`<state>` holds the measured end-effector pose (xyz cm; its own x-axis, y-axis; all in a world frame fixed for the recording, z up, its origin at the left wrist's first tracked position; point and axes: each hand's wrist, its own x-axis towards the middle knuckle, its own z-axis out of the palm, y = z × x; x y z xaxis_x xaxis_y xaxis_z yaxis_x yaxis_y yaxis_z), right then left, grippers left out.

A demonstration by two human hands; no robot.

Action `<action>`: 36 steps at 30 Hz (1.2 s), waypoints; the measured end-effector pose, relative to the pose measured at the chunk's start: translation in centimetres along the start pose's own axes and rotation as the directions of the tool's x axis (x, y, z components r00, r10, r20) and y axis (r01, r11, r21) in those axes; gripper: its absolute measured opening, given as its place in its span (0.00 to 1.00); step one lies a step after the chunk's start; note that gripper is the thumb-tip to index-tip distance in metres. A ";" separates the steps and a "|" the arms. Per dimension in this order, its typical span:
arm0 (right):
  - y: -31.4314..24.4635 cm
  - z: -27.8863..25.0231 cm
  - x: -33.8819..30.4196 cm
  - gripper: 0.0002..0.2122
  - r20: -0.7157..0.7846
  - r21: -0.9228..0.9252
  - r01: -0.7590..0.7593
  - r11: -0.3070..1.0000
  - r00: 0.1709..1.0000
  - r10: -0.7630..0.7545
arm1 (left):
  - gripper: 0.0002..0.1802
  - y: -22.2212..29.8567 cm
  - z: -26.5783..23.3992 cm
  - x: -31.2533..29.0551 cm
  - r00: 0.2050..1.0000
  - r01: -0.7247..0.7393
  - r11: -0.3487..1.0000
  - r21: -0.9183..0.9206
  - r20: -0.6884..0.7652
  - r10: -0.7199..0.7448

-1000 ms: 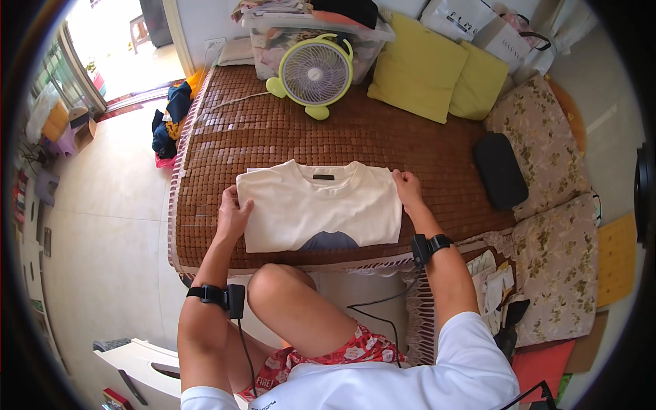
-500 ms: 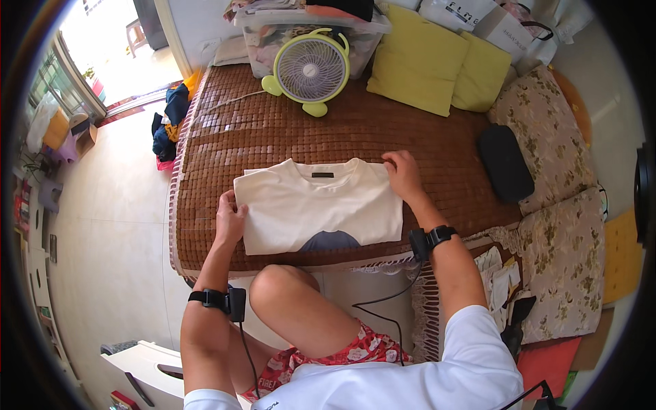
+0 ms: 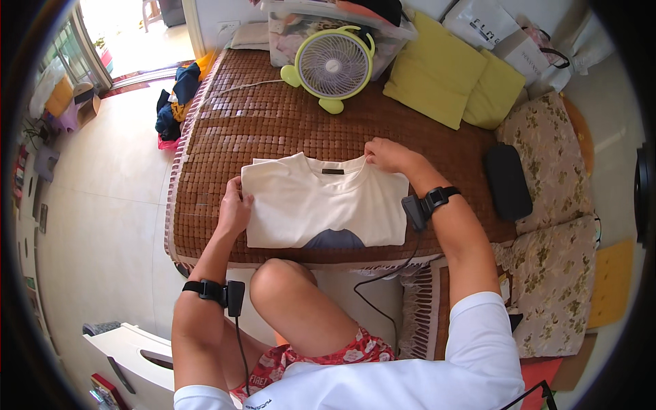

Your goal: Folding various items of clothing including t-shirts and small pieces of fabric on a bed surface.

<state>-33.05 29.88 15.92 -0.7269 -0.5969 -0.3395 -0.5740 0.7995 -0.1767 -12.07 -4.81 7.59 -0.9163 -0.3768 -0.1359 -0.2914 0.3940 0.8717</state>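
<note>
A folded cream T-shirt (image 3: 294, 208) lies on the brown mat, its neckline facing away from me. It has a dark label inside the collar and a dark grey-blue curved print at its near edge. My left hand (image 3: 236, 208) is closed on the shirt's left side, fingertips partly hidden at the edge. At the right of the collar, my right hand (image 3: 391, 154) pinches the fabric between thumb and fingers. Both forearms wear black straps with small boxes and cables.
A green-rimmed fan (image 3: 333, 66) stands at the far side, before a clear plastic bin (image 3: 396, 34) of clothes. Yellow-green cushions (image 3: 437, 72) lie to its right. A black case (image 3: 507, 181) rests by floral cushions (image 3: 547, 157). Dark clothes (image 3: 174, 102) are heaped at the mat's left edge.
My right hand has moved left from the shirt's far right corner to the collar and now pinches there. My left hand stays at the left edge. The whole view has shifted slightly.
</note>
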 end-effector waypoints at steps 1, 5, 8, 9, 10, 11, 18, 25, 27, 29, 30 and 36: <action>0.4 0.3 0.1 0.07 0.002 -0.007 0.001 1.000 1.000 -0.001 | 0.24 -0.1 0.1 0.0 1.000 0.001 1.000 -0.007 -0.003 -0.001; 1.3 2.4 -0.4 0.13 -0.172 0.299 -0.096 0.949 0.973 0.153 | 0.24 -0.6 0.1 0.1 1.000 -0.018 0.999 -0.037 -0.003 0.017; 3.1 2.9 -2.0 0.16 -0.277 0.387 -0.118 0.914 0.931 0.238 | 0.23 -1.0 0.2 0.3 0.999 -0.032 0.999 -0.033 -0.006 0.032; 3.6 2.9 -2.5 0.17 -0.235 0.416 -0.162 0.895 0.931 0.278 | 0.23 -1.2 0.2 0.3 0.999 -0.038 0.999 -0.026 -0.011 0.038; 3.9 3.1 -3.2 0.17 -0.234 0.415 -0.161 0.895 0.932 0.276 | 0.23 -1.5 0.2 0.3 0.999 -0.036 0.999 -0.027 -0.012 0.036; 4.4 3.4 -3.9 0.16 -0.178 0.347 -0.205 0.915 0.944 0.279 | 0.23 -1.8 0.2 0.5 0.999 -0.049 0.998 -0.030 -0.024 0.048; 6.8 5.5 -5.1 0.15 -0.264 0.432 -0.286 0.855 0.867 0.424 | 0.22 -1.1 0.7 0.8 0.999 -0.028 0.999 -0.033 -0.022 0.027; -0.1 8.7 -7.0 0.15 -0.821 0.174 0.058 0.983 0.560 0.113 | 0.21 0.7 -0.3 -1.0 0.995 -0.067 0.997 -0.036 -0.079 0.065; -1.1 9.8 -8.5 0.19 -0.625 -0.031 0.193 0.981 0.762 -0.170 | 0.22 0.5 0.3 -0.7 0.983 -0.146 0.989 0.027 -0.111 0.148; -0.6 11.2 -8.3 0.24 -0.519 0.012 0.092 0.996 0.852 -0.072 | 0.22 0.4 0.3 -0.4 0.986 -0.137 0.990 -0.013 -0.102 0.135; -0.1 11.5 -8.3 0.24 -0.520 -0.018 -0.035 0.999 0.854 0.020 | 0.22 0.4 0.2 -0.5 0.992 -0.078 0.997 -0.024 -0.101 0.075; 2.0 12.3 -8.3 0.25 -0.667 0.191 -0.315 0.930 0.653 0.358 | 0.24 -0.8 0.6 -0.2 0.948 -0.173 0.970 0.173 -0.238 0.212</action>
<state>-23.53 37.25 7.00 -0.9319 -0.1479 0.3312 -0.2328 0.9441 -0.2335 -11.85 -4.57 6.64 -0.8647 -0.4734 0.1679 -0.1712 0.5921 0.7875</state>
